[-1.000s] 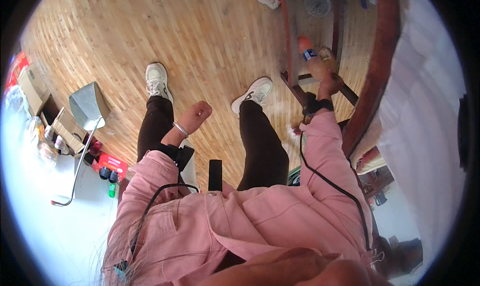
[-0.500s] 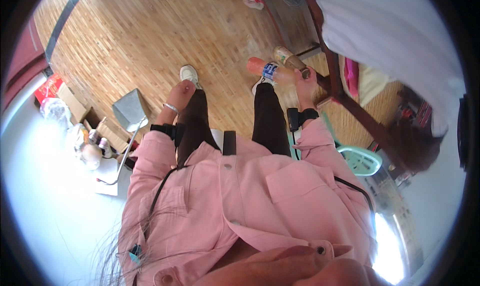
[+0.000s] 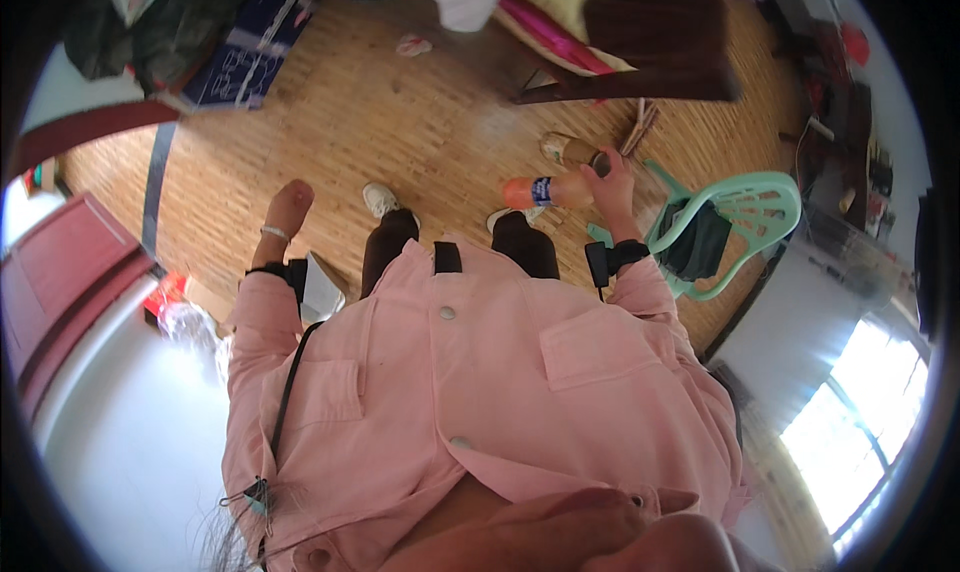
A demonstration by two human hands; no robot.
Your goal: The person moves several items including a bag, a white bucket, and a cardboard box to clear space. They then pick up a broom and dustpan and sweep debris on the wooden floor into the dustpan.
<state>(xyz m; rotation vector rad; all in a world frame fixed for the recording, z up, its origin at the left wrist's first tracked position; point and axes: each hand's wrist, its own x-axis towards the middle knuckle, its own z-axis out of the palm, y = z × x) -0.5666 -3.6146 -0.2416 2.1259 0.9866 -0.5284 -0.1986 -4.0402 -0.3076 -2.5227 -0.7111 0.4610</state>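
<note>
My right hand (image 3: 617, 184) is closed around two bottles at once, held in front of my right leg. One is a clear plastic drink bottle (image 3: 517, 192) with orange-pink contents and a blue label, lying level and pointing left. The other is a brownish bottle (image 3: 578, 152) with a patterned light end, just beyond the first; its dark end is by my fingers. Out to the left, my left hand (image 3: 289, 206) hangs closed over the wooden floor, with nothing visible in it. A bracelet circles that wrist.
A green plastic chair (image 3: 780, 187) with a dark bag (image 3: 704, 242) stands right. Ahead, garments lie over dark furniture (image 3: 665, 32). A dustpan (image 3: 322, 294) is near my left forearm. A blue box (image 3: 240, 72) stands far left, and crumpled litter (image 3: 412, 45) lies on the floor (image 3: 330, 92).
The view has swung to the right, bringing the green chair into fuller sight. My left hand has moved outward to the left. My right hand still carries both bottles.
</note>
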